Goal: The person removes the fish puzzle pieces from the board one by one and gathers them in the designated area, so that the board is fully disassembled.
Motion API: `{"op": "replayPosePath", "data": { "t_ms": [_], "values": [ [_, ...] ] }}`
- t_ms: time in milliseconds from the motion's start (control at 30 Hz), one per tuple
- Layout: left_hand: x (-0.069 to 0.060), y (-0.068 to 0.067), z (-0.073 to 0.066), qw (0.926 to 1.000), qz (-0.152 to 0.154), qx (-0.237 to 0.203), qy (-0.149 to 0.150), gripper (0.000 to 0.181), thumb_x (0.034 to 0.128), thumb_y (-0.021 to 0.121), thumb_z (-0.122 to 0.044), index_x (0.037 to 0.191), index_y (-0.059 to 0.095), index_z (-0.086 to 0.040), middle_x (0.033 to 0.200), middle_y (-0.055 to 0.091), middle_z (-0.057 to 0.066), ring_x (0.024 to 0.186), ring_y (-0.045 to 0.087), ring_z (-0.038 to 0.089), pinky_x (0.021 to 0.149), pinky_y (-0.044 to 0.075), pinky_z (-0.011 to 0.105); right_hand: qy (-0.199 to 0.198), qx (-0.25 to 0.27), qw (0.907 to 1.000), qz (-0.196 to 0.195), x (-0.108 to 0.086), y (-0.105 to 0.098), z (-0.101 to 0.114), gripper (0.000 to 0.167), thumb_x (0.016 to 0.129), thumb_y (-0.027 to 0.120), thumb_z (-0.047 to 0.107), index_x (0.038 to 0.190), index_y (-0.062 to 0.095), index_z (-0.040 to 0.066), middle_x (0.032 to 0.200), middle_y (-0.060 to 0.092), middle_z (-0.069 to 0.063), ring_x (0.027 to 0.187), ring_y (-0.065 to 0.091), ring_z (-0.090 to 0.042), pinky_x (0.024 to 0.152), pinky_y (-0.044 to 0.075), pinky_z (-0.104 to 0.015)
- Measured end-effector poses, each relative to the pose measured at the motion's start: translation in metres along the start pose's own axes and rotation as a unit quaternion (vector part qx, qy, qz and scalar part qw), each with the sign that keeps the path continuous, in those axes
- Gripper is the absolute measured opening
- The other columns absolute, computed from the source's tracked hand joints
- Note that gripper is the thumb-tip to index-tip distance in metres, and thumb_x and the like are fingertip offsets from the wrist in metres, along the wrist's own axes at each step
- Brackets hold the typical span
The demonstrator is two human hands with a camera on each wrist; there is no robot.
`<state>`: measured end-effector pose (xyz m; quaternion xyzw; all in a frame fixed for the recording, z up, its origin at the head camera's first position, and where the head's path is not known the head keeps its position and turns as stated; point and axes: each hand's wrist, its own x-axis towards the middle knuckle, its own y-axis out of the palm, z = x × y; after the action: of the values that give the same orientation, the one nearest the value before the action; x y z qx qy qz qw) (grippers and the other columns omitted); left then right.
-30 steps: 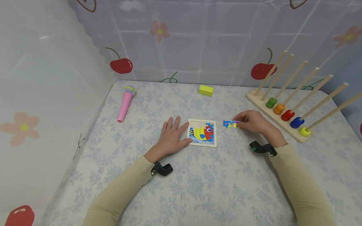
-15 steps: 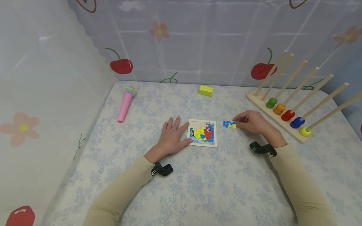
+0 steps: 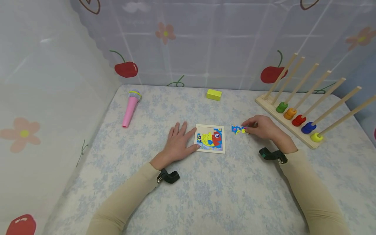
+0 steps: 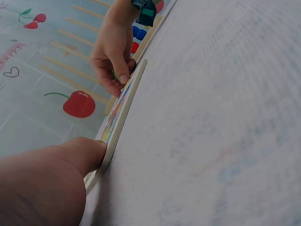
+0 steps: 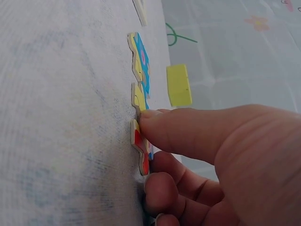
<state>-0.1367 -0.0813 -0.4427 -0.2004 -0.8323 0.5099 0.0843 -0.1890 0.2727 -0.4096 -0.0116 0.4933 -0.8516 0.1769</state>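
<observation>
A square wooden puzzle frame (image 3: 224, 138) with a partly filled red, yellow and blue fish picture lies on the table. My left hand (image 3: 177, 143) lies flat with spread fingers, the index finger and thumb touching the frame's left edge. In the left wrist view, the thumb (image 4: 82, 155) presses on the frame's edge. To the right of the frame, my right hand (image 3: 261, 126) pinches small puzzle pieces lying in a row. The right wrist view shows a blue-and-yellow piece (image 5: 142, 59) apart from the fingers, while the thumb touches a yellow piece (image 5: 137, 96) beside a red one (image 5: 139, 146).
A wooden peg rack (image 3: 289, 120) with coloured beads stands at the right, close behind my right hand. At the back lies a yellow block (image 3: 214, 94). A pink toy microphone (image 3: 130, 111) lies at the left. A printed curtain hangs behind the table.
Both hands, the frame and the puzzle pieces stay in almost the same place. The right fingers shift only very slightly on the pieces.
</observation>
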Motion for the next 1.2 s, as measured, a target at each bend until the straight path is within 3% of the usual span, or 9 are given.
{"op": "replayPosePath", "data": {
  "t_ms": [433,867,1200],
  "values": [
    [-0.0003,0.0005,0.0017,1.0,-0.001,-0.004,0.001,0.07,0.0975,0.06,-0.049,0.158,0.041,-0.018,0.17,0.018,0.023,0.158,0.003,0.047,0.125,0.008,0.064,-0.017,-0.005,0.9998,-0.001,-0.0006,-0.0013,-0.0027,0.025,0.091,0.071,0.005,0.115,0.075,-0.002,0.107,0.073,-0.02,0.084,0.055,-0.025,0.07,0.046,-0.029],
    [-0.0005,-0.0001,0.0011,1.0,0.002,-0.001,0.001,0.07,0.0977,0.06,-0.049,0.158,0.041,-0.018,0.17,0.018,0.022,0.158,0.003,0.048,0.126,0.008,0.063,-0.022,-0.001,0.9997,-0.004,-0.0027,-0.0034,-0.0029,0.025,0.092,0.07,0.006,0.115,0.075,-0.002,0.093,0.073,-0.014,0.077,0.055,-0.02,0.066,0.045,-0.028],
    [-0.0001,-0.0004,0.0011,1.0,0.004,0.0,-0.001,0.07,0.0979,0.06,-0.049,0.158,0.041,-0.018,0.17,0.017,0.022,0.158,0.003,0.047,0.126,0.008,0.063,-0.017,0.003,0.9998,-0.004,-0.0003,-0.0058,-0.0034,0.027,0.093,0.068,0.006,0.119,0.073,-0.001,0.099,0.071,-0.017,0.083,0.057,-0.024,0.07,0.048,-0.029]
  ]
}}
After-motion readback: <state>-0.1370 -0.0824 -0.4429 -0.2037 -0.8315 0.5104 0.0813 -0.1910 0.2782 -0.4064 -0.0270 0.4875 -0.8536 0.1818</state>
